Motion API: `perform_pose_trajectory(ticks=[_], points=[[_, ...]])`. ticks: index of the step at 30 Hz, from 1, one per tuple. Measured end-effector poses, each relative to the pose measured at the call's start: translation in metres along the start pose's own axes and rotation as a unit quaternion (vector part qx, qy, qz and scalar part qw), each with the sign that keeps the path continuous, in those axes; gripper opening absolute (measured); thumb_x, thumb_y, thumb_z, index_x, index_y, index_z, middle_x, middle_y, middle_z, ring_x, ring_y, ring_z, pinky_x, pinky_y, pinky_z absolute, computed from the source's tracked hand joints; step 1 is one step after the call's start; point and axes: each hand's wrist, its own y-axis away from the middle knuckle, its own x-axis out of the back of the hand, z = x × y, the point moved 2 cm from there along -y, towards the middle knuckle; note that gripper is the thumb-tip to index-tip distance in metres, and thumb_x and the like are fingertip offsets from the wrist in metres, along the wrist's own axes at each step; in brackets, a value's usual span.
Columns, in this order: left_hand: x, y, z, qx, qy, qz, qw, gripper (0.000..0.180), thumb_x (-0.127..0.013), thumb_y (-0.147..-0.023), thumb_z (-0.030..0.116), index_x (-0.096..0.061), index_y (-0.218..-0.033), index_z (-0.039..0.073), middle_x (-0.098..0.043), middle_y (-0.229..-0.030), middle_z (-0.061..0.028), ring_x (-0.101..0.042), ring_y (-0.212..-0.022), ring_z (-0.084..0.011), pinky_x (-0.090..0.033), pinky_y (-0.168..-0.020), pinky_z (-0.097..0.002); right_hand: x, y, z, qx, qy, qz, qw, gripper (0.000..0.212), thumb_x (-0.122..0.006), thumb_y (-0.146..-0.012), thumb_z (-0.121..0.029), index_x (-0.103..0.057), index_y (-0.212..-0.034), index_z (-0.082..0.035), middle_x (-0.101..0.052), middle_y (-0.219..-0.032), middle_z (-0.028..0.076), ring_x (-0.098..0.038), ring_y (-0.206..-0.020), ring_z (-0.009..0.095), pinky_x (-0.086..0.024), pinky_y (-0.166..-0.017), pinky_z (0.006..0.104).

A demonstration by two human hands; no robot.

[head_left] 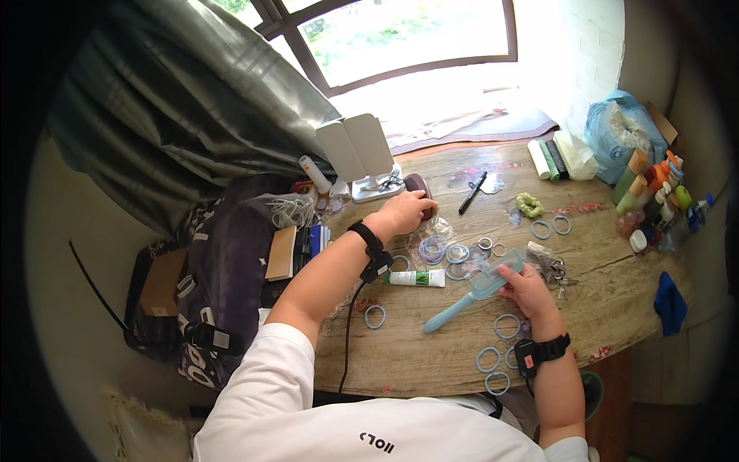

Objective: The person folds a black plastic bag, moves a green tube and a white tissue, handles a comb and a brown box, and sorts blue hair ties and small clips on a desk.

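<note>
My left hand (404, 212) reaches to the far middle of the wooden table. Its fingers close on a dark brown rounded object (418, 185), whose kind I cannot make out. Near the right front, my right hand (525, 289) holds a light blue hairbrush (449, 312) by its wide head, with the handle pointing to the lower left. Light blue hair ties (432, 249) lie in a cluster between my hands. A white and green tube (416, 278) rests left of the brush. More hair ties (488, 359) are near my right wrist.
A white folding mirror (356, 146) stands at the back left beside a white bottle (315, 174). A black pen (473, 192), a green scrunchie (530, 205) and keys (556, 276) lie on the table. Several bottles (639, 189) and a blue bag (616, 127) occupy the far right.
</note>
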Motion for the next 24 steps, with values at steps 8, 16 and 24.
perform_pose_trajectory(ticks=[8,16,24], points=[[-0.007,-0.011,-0.008,0.03,-0.001,-0.008,1.0,0.039,-0.051,-0.088,0.014,-0.059,-0.126,0.02,-0.047,-0.135,-0.0134,-0.049,-0.119,-0.0325,-0.043,-0.098,-0.0394,-0.002,-0.001,-0.002,0.001,0.002,-0.005,1.0,0.019,-0.066,-0.09,-0.025,-0.064,-0.093,-0.006,-0.065,-0.079,0.0,-0.057,-0.061,0.005,-0.049,-0.057,0.0179],[-0.004,-0.011,-0.013,0.09,0.034,-0.011,0.995,0.042,-0.054,-0.087,0.008,-0.054,-0.129,0.012,-0.044,-0.127,-0.0156,-0.05,-0.115,-0.0336,-0.042,-0.097,-0.0387,-0.001,-0.002,0.0,-0.005,0.004,-0.001,1.0,0.019,-0.067,-0.09,-0.026,-0.063,-0.091,-0.007,-0.064,-0.076,0.0,-0.057,-0.06,0.005,-0.049,-0.056,0.0178],[-0.003,-0.017,-0.018,0.101,0.064,0.009,0.993,0.044,-0.054,-0.086,0.007,-0.052,-0.13,0.011,-0.047,-0.127,-0.0154,-0.05,-0.116,-0.0332,-0.042,-0.098,-0.0392,0.002,-0.003,0.002,-0.009,0.004,-0.011,1.0,0.016,-0.063,-0.092,-0.022,-0.062,-0.094,-0.006,-0.065,-0.079,0.001,-0.058,-0.061,0.006,-0.049,-0.056,0.0185]])
